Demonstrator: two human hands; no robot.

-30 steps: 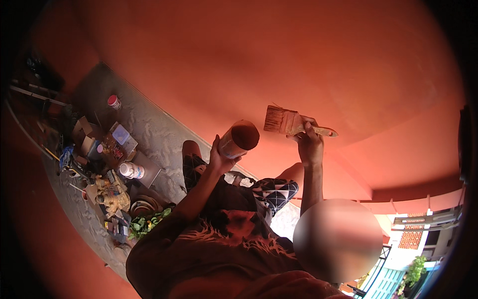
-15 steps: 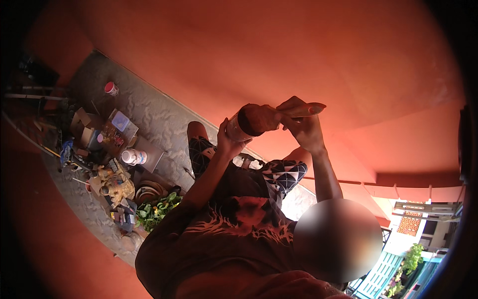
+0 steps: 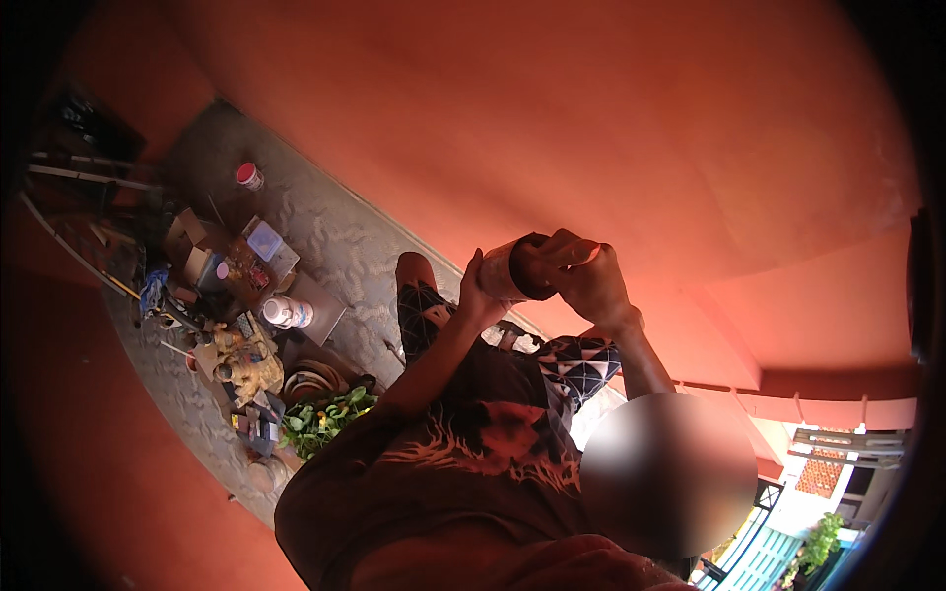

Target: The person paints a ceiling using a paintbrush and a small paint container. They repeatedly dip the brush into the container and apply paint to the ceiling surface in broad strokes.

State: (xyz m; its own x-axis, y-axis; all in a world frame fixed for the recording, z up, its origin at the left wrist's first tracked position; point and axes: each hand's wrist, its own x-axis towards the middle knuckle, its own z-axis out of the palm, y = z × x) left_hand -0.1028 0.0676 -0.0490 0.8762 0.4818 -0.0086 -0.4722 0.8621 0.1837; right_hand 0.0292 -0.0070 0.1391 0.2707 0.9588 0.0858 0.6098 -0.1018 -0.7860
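Note:
My left hand (image 3: 480, 297) is wrapped round the side of a small round paint can (image 3: 503, 271), which is tilted with its mouth toward my right hand. In my closed right hand (image 3: 603, 291) is a paintbrush (image 3: 574, 254), held at the can's mouth. Its bristle end reaches into the can, where the rim and my fingers hide most of it. Both hands are in front of my body, close to the orange-red wall (image 3: 552, 128). What is inside the can is too dark to make out.
On the patterned floor (image 3: 305, 202) at left stand a red-and-white bucket (image 3: 249, 177), a cardboard box (image 3: 184, 236) and a white tub (image 3: 288, 312). Nearer are a gold-coloured figurine (image 3: 246, 366) and a leafy plant (image 3: 330, 419). Teal slats (image 3: 761, 555) show at lower right.
My right hand has moved in toward the can, and the brush, before held across its mouth, now points into it. The view has shifted slightly, so the floor things appear farther right and lower.

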